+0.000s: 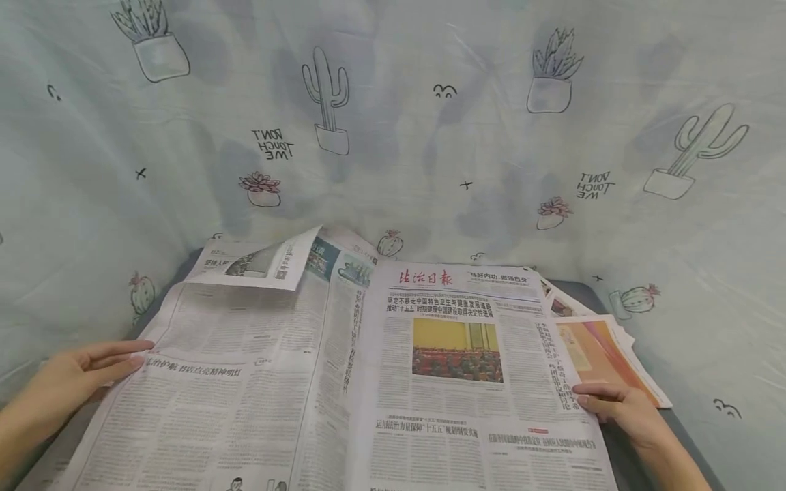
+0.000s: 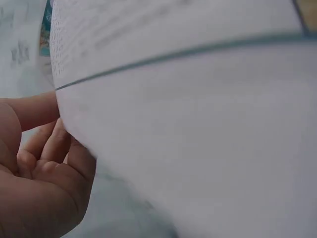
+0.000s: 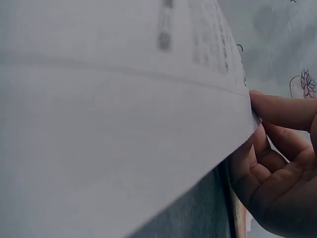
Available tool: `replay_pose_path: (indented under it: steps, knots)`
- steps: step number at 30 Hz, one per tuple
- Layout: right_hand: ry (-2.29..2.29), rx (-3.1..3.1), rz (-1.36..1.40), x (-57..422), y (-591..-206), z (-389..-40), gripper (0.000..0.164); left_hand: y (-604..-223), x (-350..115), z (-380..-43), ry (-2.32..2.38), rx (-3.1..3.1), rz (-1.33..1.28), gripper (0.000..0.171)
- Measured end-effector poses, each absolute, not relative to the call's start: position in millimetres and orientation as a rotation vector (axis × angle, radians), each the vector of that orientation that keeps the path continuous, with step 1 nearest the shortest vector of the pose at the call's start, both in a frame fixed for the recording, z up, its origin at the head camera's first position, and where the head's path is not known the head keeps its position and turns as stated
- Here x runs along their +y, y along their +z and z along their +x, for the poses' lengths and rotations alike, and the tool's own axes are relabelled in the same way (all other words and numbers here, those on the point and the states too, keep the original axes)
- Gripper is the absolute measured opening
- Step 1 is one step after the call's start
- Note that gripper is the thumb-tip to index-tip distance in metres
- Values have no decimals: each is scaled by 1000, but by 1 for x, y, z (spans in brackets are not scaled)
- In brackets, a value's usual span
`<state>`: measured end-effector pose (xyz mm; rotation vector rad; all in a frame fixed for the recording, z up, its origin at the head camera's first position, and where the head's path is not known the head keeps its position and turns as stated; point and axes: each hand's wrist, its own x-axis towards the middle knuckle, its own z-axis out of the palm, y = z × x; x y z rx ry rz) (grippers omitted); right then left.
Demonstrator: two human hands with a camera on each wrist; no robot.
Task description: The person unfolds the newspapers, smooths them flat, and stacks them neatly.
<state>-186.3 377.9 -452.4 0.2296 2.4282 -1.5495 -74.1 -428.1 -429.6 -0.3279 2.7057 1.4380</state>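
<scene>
Broad newspaper (image 1: 424,406) between both hands (image 1: 74,382) (image 1: 629,409), each in a close thumb-and-finger pinch on one side edge.

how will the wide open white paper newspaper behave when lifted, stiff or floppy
The newspaper is probably floppy: the top of its left page folds over. It looks light for its size, with thin edges. It may crease easily, since that page looks rippled.

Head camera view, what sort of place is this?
Probably a small fabric-screened nook, though the frames don't settle what room it's in. Pale cactus-print fabric hangs behind, and an open newspaper covers much of a dark grey surface.
</scene>
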Motion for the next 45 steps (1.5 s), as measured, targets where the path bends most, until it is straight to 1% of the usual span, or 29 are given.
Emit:
replay_pose_path:
  steps: [6,12,19,23,24,27,33,37,45]
  knots:
    - [-1584,2379,249,382,-453,-186,25,-453,-453,-68,1346,2704,-375,56]
    - [-1660,2294,265,383,-457,-185,18,-463,-460,-68,1357,2690,-397,59]
    - [-1656,2298,277,382,-458,-184,18,-471,-466,-69,1419,2670,-481,57]
    - [-1651,2296,281,382,-457,-184,18,-477,-470,-70,1409,2664,-562,59]
    - [-1654,2292,279,382,-457,-184,18,-478,-470,-71,1386,2678,-585,61]
    - [-1661,2280,254,383,-458,-184,17,-481,-470,-70,1369,2711,-658,61]
    - [-1612,2319,261,382,-458,-183,16,-484,-470,-67,1469,2681,-713,51]
    - [-1591,2342,304,380,-457,-182,15,-488,-470,-68,1505,2654,-750,49]
    - [-1602,2343,283,378,-459,-182,17,-497,-476,-68,1437,2665,-786,56]
